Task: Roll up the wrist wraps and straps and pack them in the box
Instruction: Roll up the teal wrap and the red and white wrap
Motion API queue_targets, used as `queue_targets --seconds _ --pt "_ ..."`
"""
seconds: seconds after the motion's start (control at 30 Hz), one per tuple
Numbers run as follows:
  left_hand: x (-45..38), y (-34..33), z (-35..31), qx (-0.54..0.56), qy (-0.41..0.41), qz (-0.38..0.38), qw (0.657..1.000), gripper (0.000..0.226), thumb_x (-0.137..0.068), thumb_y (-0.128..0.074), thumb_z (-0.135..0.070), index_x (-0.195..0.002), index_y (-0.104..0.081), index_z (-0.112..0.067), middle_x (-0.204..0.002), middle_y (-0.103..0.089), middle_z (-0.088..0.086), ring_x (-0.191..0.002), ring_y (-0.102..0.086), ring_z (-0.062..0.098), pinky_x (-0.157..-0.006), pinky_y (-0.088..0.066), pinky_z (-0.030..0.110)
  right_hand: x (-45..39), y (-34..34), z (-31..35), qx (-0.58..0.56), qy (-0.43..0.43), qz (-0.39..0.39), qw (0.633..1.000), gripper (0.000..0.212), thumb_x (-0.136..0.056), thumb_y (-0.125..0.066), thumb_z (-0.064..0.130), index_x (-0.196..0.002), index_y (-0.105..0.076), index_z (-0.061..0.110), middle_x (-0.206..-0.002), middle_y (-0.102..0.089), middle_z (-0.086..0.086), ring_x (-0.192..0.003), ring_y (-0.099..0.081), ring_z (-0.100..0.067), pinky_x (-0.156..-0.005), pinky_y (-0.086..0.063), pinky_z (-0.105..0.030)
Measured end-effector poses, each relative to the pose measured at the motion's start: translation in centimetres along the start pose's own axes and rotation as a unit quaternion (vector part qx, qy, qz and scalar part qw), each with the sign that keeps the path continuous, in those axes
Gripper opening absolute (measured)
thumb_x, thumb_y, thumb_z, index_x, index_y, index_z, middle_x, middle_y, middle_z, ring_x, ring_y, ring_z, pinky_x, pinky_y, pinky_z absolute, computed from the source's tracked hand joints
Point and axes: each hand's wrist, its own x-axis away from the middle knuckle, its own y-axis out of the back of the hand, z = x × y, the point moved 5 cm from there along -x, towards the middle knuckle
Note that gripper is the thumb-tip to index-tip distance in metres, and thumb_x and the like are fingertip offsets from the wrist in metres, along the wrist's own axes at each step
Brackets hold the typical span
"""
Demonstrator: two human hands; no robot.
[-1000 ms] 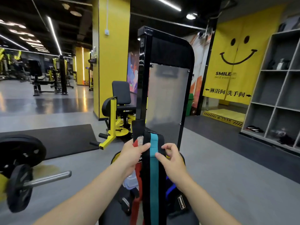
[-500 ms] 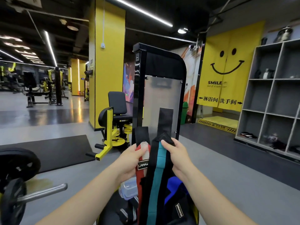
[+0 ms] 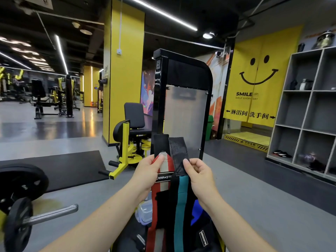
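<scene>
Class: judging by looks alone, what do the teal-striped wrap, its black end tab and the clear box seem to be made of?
Teal-striped wrap: woven elastic fabric, matte; it hangs limp. Black end tab, pinched by the right hand: probably hook-and-loop, fine grainy texture. Clear box: translucent plastic, glossy.

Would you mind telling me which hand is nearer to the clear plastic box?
Left. The left hand is just above the clear plastic box; the right hand is farther right, across the wraps.

Commercial gym for sure: loaded barbell (image 3: 23, 213) lower left, yellow-framed seated machine (image 3: 131, 135) mid frame, more machines (image 3: 52, 95) far left, black floor mat (image 3: 54, 168), smiley banner (image 3: 258, 77) and cubby shelves (image 3: 309, 110) at right
</scene>
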Motion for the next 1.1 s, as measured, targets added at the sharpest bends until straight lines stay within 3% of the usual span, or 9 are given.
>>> queue_targets --seconds 0.1,0.17,0.47,0.63,0.73,0.97,1.03,1.1 --pt "0.2 -0.2 0.1 -0.017 -0.002 0.006 1.000 0.026 -0.110 -0.050 -0.026 -0.111 -0.072 -0.013 -0.101 -0.081 0.010 -0.102 -0.076 0.032 -0.099 -0.057 0.054 0.1 0.0 -0.2 0.016 0.015 -0.008 1.000 0.005 -0.097 -0.069 0.034 -0.093 -0.072 0.034 -0.098 -0.078 0.003 -0.100 -0.073 -0.019 -0.096 -0.057 -0.050" --pt "0.2 -0.3 0.3 -0.024 -0.004 0.012 1.000 0.027 -0.110 -0.049 -0.025 -0.112 -0.072 -0.012 -0.102 -0.081 0.009 -0.103 -0.076 0.030 -0.102 -0.056 0.055 0.1 0.3 -0.2 0.016 0.018 -0.029 0.999 0.004 -0.096 -0.072 0.031 -0.094 -0.073 0.028 -0.094 -0.078 0.003 -0.095 -0.074 -0.018 -0.093 -0.059 -0.047" --pt "0.7 0.1 -0.4 -0.014 -0.021 0.003 1.000 0.023 -0.107 -0.056 -0.030 -0.113 -0.073 -0.017 -0.099 -0.081 0.006 -0.099 -0.077 0.026 -0.096 -0.060 0.048 -0.4 0.9 0.9 0.056 0.030 -0.081 0.995 0.012 -0.087 -0.081 0.033 -0.090 -0.075 0.023 -0.085 -0.078 0.006 -0.088 -0.074 -0.013 -0.083 -0.061 -0.034" --pt "0.6 0.7 -0.6 0.009 0.006 -0.021 1.000 0.028 -0.109 -0.050 -0.032 -0.111 -0.072 -0.015 -0.097 -0.080 0.011 -0.085 -0.076 0.022 -0.071 -0.063 0.033 0.0 2.1 2.9 0.125 0.079 -0.136 0.980 0.020 -0.088 -0.079 0.035 -0.074 -0.073 0.021 -0.068 -0.072 0.006 -0.069 -0.066 -0.005 -0.061 -0.046 -0.011" --pt "0.7 0.9 -0.8 0.011 0.003 -0.027 1.000 0.028 -0.109 -0.049 -0.032 -0.111 -0.071 -0.015 -0.093 -0.080 0.010 -0.079 -0.076 0.019 -0.064 -0.061 0.030 0.6 2.4 4.0 0.172 0.131 -0.163 0.963 0.023 -0.091 -0.076 0.033 -0.072 -0.068 0.024 -0.066 -0.068 0.007 -0.070 -0.063 -0.001 -0.058 -0.045 -0.008" --pt "1.5 -0.7 -1.8 0.032 -0.016 -0.021 0.999 0.028 -0.109 -0.050 -0.033 -0.112 -0.072 -0.017 -0.098 -0.080 0.010 -0.094 -0.077 0.026 -0.081 -0.064 0.040 0.6 0.0 5.5 0.290 0.240 -0.152 0.914 0.019 -0.096 -0.070 0.030 -0.080 -0.065 0.021 -0.070 -0.062 0.012 -0.067 -0.060 -0.004 -0.060 -0.046 -0.016" --pt "1.7 -1.6 -1.9 0.066 -0.012 -0.003 0.998 0.028 -0.109 -0.050 -0.031 -0.115 -0.073 -0.016 -0.105 -0.079 0.014 -0.103 -0.075 0.032 -0.092 -0.062 0.049 0.6 -1.5 5.9 0.292 0.246 -0.135 0.914 0.020 -0.094 -0.071 0.031 -0.079 -0.062 0.023 -0.072 -0.061 0.012 -0.069 -0.059 -0.002 -0.060 -0.044 -0.011" --pt "1.9 -2.2 -2.1 0.100 -0.003 0.013 0.995 0.028 -0.109 -0.050 -0.028 -0.118 -0.072 -0.013 -0.108 -0.079 0.014 -0.105 -0.075 0.029 -0.094 -0.061 0.047 0.6 -2.5 6.1 0.271 0.235 -0.121 0.926 0.022 -0.091 -0.074 0.034 -0.078 -0.058 0.025 -0.074 -0.061 0.009 -0.071 -0.058 -0.003 -0.062 -0.043 -0.011"
